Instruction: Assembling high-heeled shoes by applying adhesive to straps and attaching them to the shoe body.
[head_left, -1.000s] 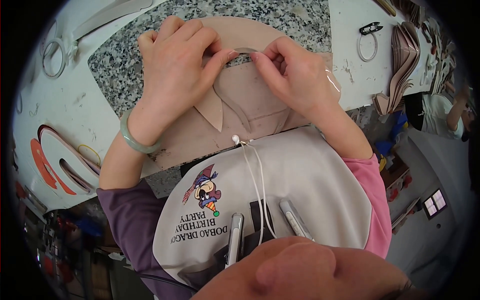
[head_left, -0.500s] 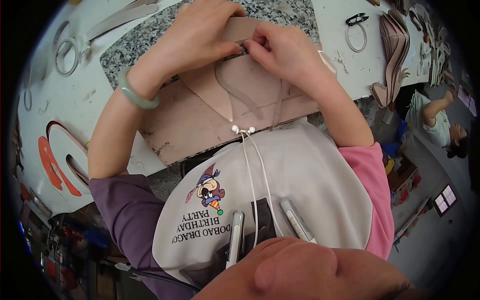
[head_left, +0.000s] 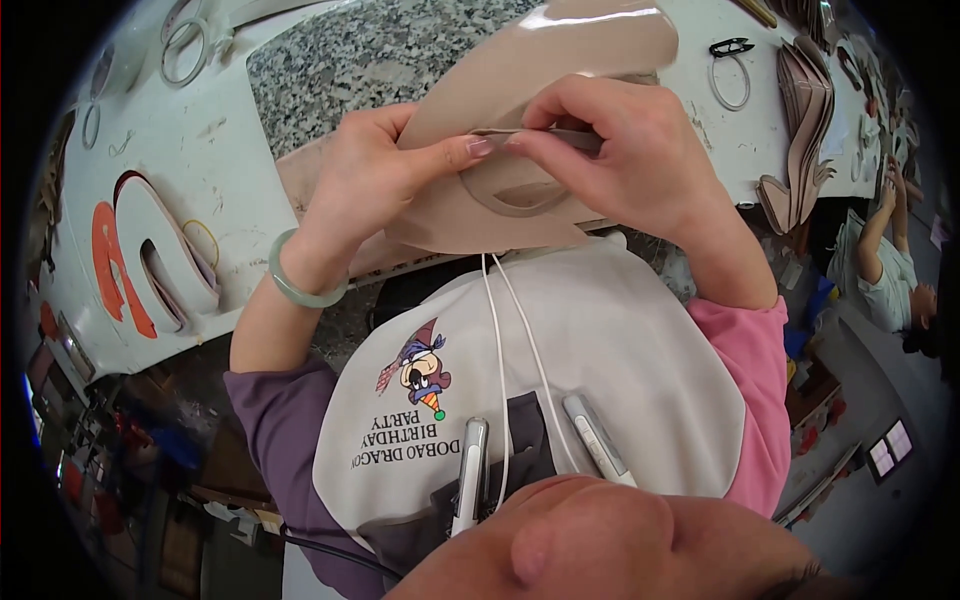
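Observation:
A glossy beige leather piece (head_left: 560,48), shaped like a shoe upper, is held up in front of me. My left hand (head_left: 365,175) grips its left part, the thumb lying on top and the other fingers partly hidden behind it. My right hand (head_left: 640,145) pinches the leather's edge between thumb and forefinger, close to my left thumb tip. A narrow strip (head_left: 515,210) curves down in a loop below the fingertips; whether it is a separate tape or part of the edge I cannot tell. Behind the piece lies a speckled granite slab (head_left: 345,85).
On the white table (head_left: 235,130), rings of tape (head_left: 184,55), an orange template (head_left: 110,260) and a curved pale piece (head_left: 160,235) lie leftward. Small thread snips (head_left: 731,46) and stacked beige leather pieces (head_left: 803,135) are on the right. Another person (head_left: 885,260) is at far right.
The leather piece has been raised from the slab and turned, its glossy side now showing. Both hands have moved nearer my body, and the right hand has shifted to the right.

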